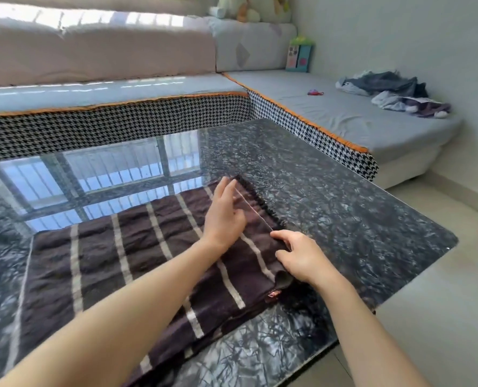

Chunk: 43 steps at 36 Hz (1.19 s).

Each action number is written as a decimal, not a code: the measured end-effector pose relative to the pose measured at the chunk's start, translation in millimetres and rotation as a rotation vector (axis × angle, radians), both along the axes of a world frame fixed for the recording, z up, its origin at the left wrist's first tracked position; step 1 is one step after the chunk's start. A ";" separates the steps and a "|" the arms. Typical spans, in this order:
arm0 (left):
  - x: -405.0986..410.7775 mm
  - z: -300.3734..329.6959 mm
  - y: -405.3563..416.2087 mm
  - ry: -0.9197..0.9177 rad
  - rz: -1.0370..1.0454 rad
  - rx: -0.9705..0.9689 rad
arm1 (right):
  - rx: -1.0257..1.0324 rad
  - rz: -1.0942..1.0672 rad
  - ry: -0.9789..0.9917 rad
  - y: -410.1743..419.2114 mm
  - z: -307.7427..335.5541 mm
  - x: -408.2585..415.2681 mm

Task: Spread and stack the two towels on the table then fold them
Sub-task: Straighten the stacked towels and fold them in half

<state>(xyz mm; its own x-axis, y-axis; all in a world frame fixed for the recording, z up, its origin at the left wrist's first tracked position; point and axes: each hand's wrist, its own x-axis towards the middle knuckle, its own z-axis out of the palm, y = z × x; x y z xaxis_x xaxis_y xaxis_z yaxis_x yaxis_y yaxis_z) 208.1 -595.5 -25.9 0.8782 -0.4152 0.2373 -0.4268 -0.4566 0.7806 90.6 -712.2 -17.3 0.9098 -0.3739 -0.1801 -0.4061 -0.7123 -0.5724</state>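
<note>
A dark brown towel with pale stripes (137, 247) lies spread flat on the glossy black marble table (343, 208). A second layer of the same cloth peeks out beneath it along the near right edge (260, 305), so the two towels lie stacked. My left hand (225, 213) rests flat near the towel's far right fringed corner, fingers together and extended. My right hand (302, 255) pinches the towel's right edge between thumb and fingers, lifting it slightly.
A grey sofa with houndstooth trim (148, 124) wraps the far and right sides of the table. Crumpled clothes (394, 93) lie on its right section. A small toy (314, 92) and a colourful box (299, 57) sit farther back. Tiled floor (441, 317) runs to the right.
</note>
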 end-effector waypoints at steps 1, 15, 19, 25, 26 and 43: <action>-6.6 -2.5 15.0 -0.067 0.010 0.045 | 0.003 -0.011 -0.008 0.0 -1.9 0.3; -79.4 -25.2 177.6 -0.130 0.153 0.852 | -0.239 -0.155 0.175 16.5 16.2 -4.7; -87.0 -28.1 203.8 -0.021 0.212 0.877 | -0.309 -0.190 0.170 34.0 9.9 -8.1; -81.9 -26.7 251.7 0.009 0.224 0.917 | -0.342 -0.129 0.129 69.9 7.5 -13.5; -80.5 -27.4 263.5 0.013 0.227 0.924 | -0.341 -0.102 0.118 79.2 6.7 -14.6; -79.9 -8.1 385.7 0.073 0.293 1.046 | -0.142 0.143 0.045 197.8 -0.7 -38.0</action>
<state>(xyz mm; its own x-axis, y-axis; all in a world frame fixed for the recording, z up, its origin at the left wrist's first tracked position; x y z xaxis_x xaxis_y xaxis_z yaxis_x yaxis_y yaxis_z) 128.1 -209.8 -34.1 0.9737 -0.1532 -0.1686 -0.1612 -0.9863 -0.0346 52.6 -514.4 -18.0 0.9476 -0.2660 -0.1767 -0.3180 -0.8369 -0.4456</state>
